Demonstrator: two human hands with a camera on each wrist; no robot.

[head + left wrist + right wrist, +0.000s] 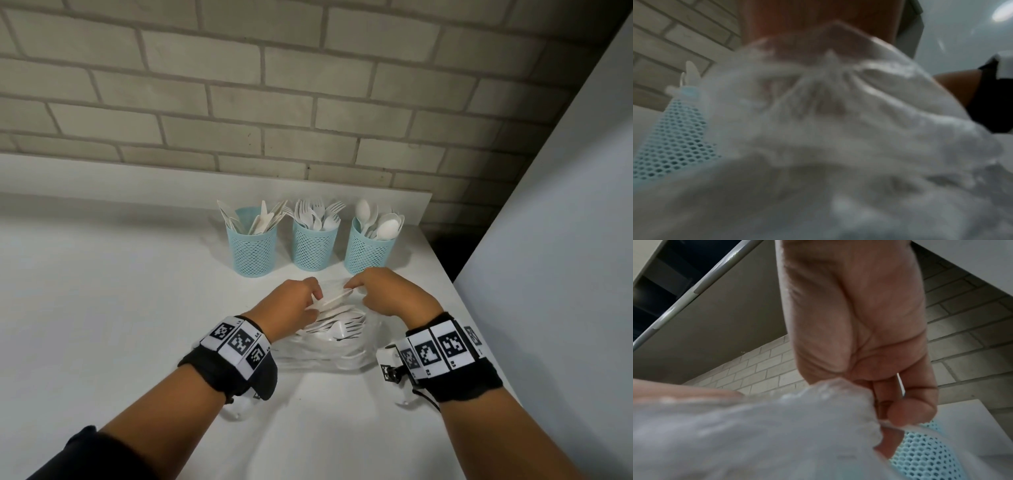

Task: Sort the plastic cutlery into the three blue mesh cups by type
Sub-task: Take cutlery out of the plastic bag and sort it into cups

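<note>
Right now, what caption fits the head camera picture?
Both hands pull cutlery from a clear bag before three sorted blue mesh cups.

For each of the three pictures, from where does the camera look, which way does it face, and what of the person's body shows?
Head: from above, forward and down at the table, three cups, brick wall; both forearms, left hand and right hand on the bag.
Left wrist: low, looking up past the blurred bag; fingers behind plastic, one cup.
Right wrist: low, looking up the palm; right hand pinches the bag; a cup.
Shared: bag, cups and wall in all views.
</note>
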